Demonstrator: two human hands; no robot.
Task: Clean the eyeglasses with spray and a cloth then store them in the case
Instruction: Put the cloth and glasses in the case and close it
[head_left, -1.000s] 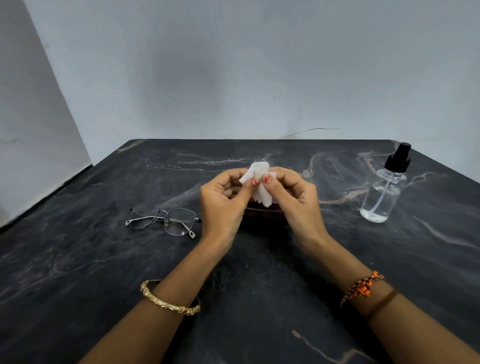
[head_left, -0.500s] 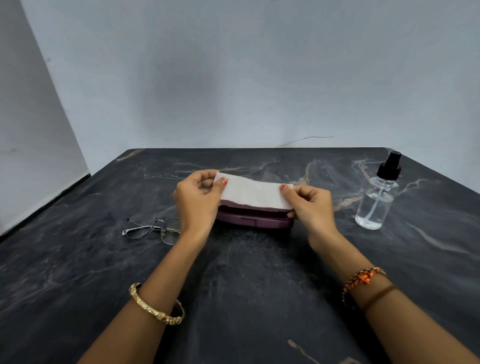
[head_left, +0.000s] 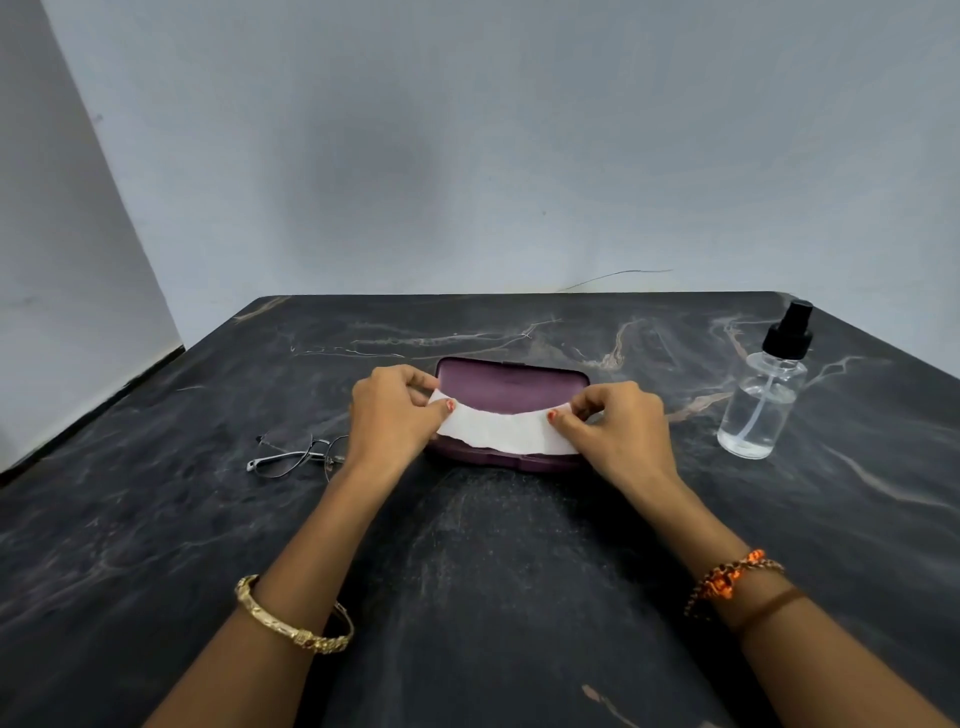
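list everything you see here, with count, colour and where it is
cloth: 1, white, stretched between both hands over the open case
eyeglass case: 1, purple, open, table centre
eyeglasses: 1, silver frame, on table left of case
spray bottle: 1, clear with black pump, upright at right
table: 1, black marble
bangle: 1, gold, left wrist
bracelet: 1, orange, right wrist
left hand: pinches cloth end
right hand: pinches other end

A plain indoor room, likely a home. A dark marble-patterned table (head_left: 467, 597) stands in a corner against bare, pale painted walls (head_left: 467, 156); nothing marks it as a workplace
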